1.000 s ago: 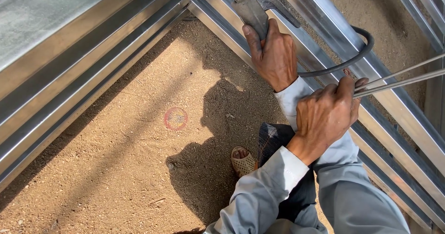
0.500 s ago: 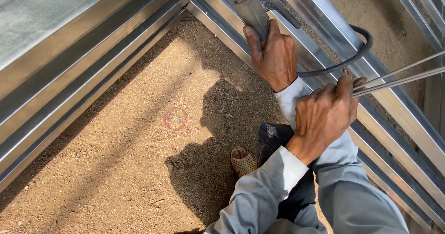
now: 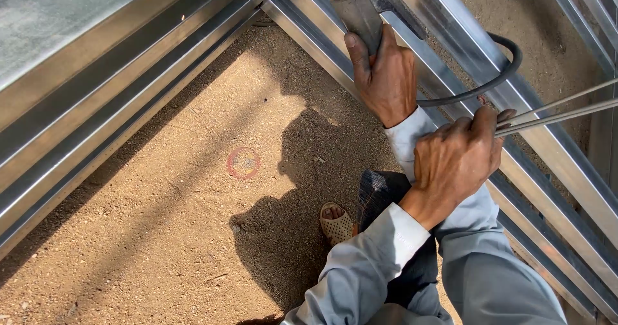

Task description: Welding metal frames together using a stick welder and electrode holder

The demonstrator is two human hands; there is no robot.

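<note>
Sandy ground, hands clenched on tool (image 3: 360, 13), rods (image 3: 560, 109)

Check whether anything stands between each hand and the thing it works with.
Nothing visible does. The right hand grips the dark tool, and the left hand holds the thin rods. A black cable loops beside the hands, over the metal rail, blocking neither.

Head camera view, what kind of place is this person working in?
Most likely an outdoor metalwork or building site: bare sandy ground in sunlight, long shiny metal channel frames lying on it, and a dark cabled tool under the right hand, while the left hand holds thin metal rods.
</note>
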